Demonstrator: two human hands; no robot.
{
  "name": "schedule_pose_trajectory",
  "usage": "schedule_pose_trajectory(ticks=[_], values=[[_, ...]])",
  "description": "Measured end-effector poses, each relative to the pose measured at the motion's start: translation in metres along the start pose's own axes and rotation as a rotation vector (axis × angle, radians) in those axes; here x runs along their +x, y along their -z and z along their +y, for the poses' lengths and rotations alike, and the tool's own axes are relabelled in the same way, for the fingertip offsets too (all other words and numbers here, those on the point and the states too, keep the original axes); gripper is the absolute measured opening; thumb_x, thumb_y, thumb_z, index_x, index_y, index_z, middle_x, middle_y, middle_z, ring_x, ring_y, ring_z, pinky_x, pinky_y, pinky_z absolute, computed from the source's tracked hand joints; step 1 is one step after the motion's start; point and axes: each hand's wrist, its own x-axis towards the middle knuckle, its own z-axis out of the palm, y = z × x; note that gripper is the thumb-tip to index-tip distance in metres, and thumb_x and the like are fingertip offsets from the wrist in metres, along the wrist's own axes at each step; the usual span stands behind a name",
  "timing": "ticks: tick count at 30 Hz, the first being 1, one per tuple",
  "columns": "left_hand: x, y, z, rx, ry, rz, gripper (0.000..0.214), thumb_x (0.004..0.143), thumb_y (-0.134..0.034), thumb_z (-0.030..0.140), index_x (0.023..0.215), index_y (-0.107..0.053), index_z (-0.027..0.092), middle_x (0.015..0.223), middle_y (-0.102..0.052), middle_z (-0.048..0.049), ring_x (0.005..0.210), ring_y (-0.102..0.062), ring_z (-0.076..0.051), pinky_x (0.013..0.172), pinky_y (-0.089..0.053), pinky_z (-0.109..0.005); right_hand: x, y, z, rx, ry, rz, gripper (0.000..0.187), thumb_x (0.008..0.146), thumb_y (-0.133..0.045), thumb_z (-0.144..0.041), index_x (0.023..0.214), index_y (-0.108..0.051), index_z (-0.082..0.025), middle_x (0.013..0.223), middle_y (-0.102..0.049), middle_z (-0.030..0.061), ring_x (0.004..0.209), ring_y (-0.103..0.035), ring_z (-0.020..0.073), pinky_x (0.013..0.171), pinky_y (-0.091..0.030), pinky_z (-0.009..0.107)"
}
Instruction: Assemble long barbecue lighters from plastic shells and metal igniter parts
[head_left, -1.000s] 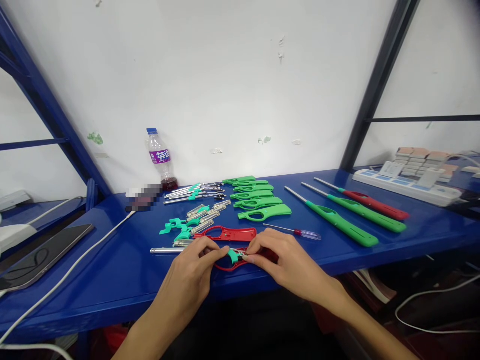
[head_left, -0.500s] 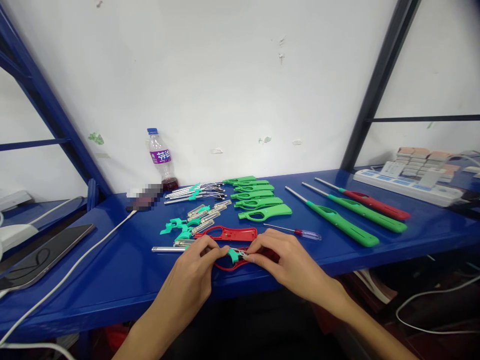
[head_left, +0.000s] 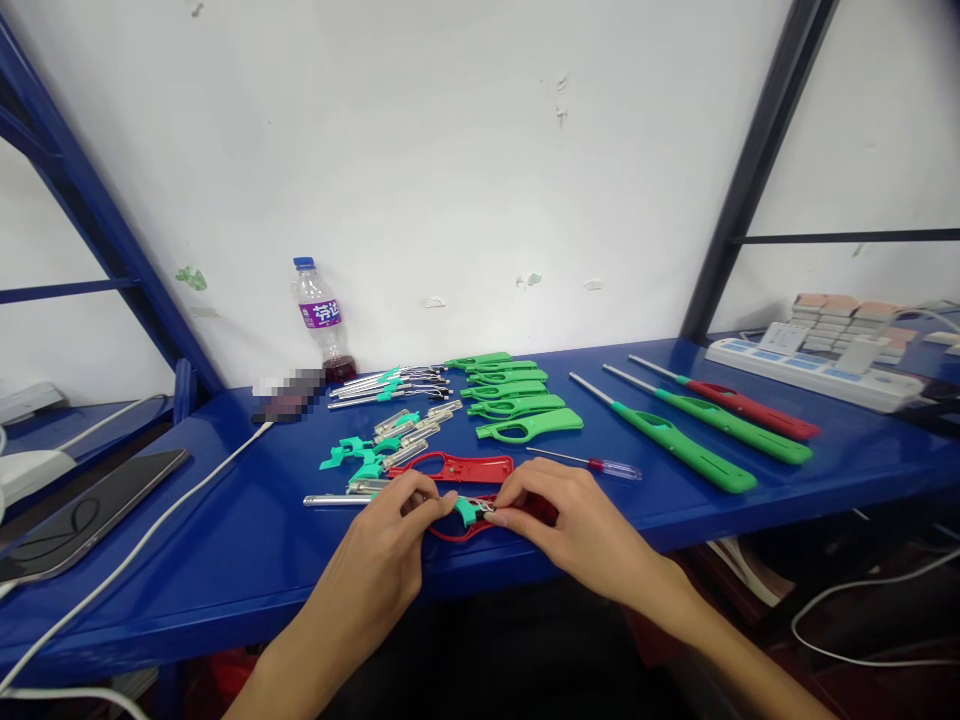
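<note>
My left hand and my right hand both pinch a red lighter shell half lying near the front edge of the blue bench. A teal trigger piece sits in it between my fingertips, and a silver metal tube sticks out to the left. A second red shell half lies just behind. Past it are teal-and-clear inner parts, a row of green shell halves and a small red-handled screwdriver.
Three finished long lighters, two green and one red, lie at the right. A drink bottle stands by the wall. A white power strip is far right; a phone and white cable lie left.
</note>
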Motion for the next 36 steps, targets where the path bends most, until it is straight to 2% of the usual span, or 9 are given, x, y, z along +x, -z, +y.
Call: schedule_pose_trajectory(ticks=[10, 14, 19, 23, 28, 36], values=[[0.0002, 0.0015, 0.0012, 0.017, 0.01, -0.019, 0.032, 0.103, -0.04, 0.003, 0.111, -0.067, 0.018, 0.1, -0.064, -0.0062, 0.08, -0.065, -0.014, 0.072, -0.054, -0.025, 0.0016, 0.0005, 0.0014, -0.031, 0.052, 0.006, 0.014, 0.1, -0.071, -0.036, 0.093, -0.077, -0.025, 0.089, -0.076, 0.0003, 0.085, -0.068, 0.019, 0.077, -0.049, 0.03], [0.0004, 0.0032, 0.0007, 0.029, 0.007, -0.073, 0.034, 0.102, -0.04, 0.003, 0.114, -0.067, 0.019, 0.1, -0.064, -0.0063, 0.082, -0.064, -0.016, 0.073, -0.054, -0.028, 0.0012, 0.0005, 0.0027, -0.032, 0.072, 0.026, 0.015, 0.1, -0.07, -0.036, 0.094, -0.078, -0.025, 0.09, -0.078, 0.0011, 0.085, -0.069, 0.0196, 0.078, -0.049, 0.031], [0.0017, 0.0062, 0.0035, -0.004, 0.036, -0.09, 0.03, 0.104, -0.041, 0.006, 0.112, -0.067, 0.019, 0.102, -0.064, -0.0066, 0.084, -0.064, -0.017, 0.076, -0.054, -0.029, 0.0011, -0.0003, 0.0019, -0.018, 0.05, 0.035, 0.012, 0.098, -0.073, -0.034, 0.093, -0.079, -0.025, 0.089, -0.078, 0.0001, 0.084, -0.069, 0.0188, 0.076, -0.048, 0.03], [0.0003, 0.0073, 0.0071, 0.007, 0.04, -0.111, 0.034, 0.102, -0.041, 0.006, 0.118, -0.067, 0.02, 0.107, -0.064, -0.0076, 0.09, -0.064, -0.019, 0.079, -0.055, -0.032, 0.0023, -0.0004, 0.0001, -0.018, 0.011, 0.041, 0.012, 0.096, -0.075, -0.035, 0.09, -0.078, -0.025, 0.085, -0.076, -0.0008, 0.079, -0.067, 0.0175, 0.071, -0.046, 0.029], [-0.0021, 0.0046, 0.0081, -0.085, 0.077, -0.046, 0.035, 0.102, -0.045, 0.007, 0.125, -0.067, 0.023, 0.109, -0.065, -0.0058, 0.093, -0.066, -0.017, 0.082, -0.055, -0.031, 0.0011, -0.0006, 0.001, -0.016, 0.047, 0.03, 0.01, 0.097, -0.075, -0.033, 0.093, -0.079, -0.025, 0.087, -0.076, -0.0013, 0.082, -0.067, 0.0169, 0.075, -0.047, 0.028], [-0.0023, -0.0021, 0.0001, -0.094, 0.097, 0.03, 0.021, 0.104, -0.056, 0.013, 0.116, -0.07, 0.024, 0.105, -0.072, -0.0017, 0.096, -0.069, -0.016, 0.087, -0.054, -0.028, -0.0014, -0.0009, 0.0051, -0.006, 0.134, 0.04, 0.011, 0.097, -0.075, -0.032, 0.095, -0.079, -0.023, 0.09, -0.078, -0.0005, 0.084, -0.068, 0.0171, 0.079, -0.049, 0.028]])
